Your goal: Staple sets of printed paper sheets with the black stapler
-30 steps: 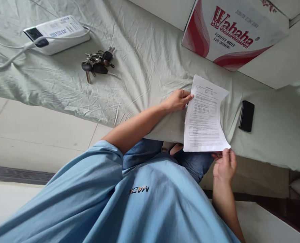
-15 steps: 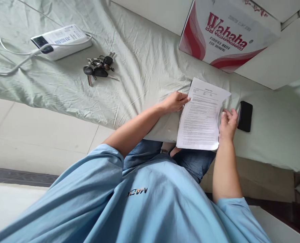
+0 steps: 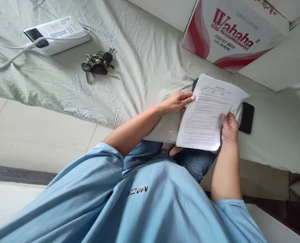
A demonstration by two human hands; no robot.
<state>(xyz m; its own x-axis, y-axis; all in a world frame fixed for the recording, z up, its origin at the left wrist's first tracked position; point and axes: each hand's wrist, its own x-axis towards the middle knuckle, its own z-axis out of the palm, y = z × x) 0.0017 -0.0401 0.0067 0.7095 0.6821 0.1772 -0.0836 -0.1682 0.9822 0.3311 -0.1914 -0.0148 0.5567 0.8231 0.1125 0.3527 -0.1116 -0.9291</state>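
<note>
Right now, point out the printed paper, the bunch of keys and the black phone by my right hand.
printed paper (image 3: 205,118), head view, middle of the printed page
bunch of keys (image 3: 97,64), head view, the dark key fobs
black phone (image 3: 246,118), head view, middle of its dark face

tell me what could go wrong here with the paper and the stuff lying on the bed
1. The printed sheet is pinched only at its edges by the left hand and right hand; it already curves and might crease or tear.
2. The black phone lies right beside the right hand and could get nudged along the sheet-covered bed.
3. A dark object peeks out under the paper and may be overlooked.
</note>
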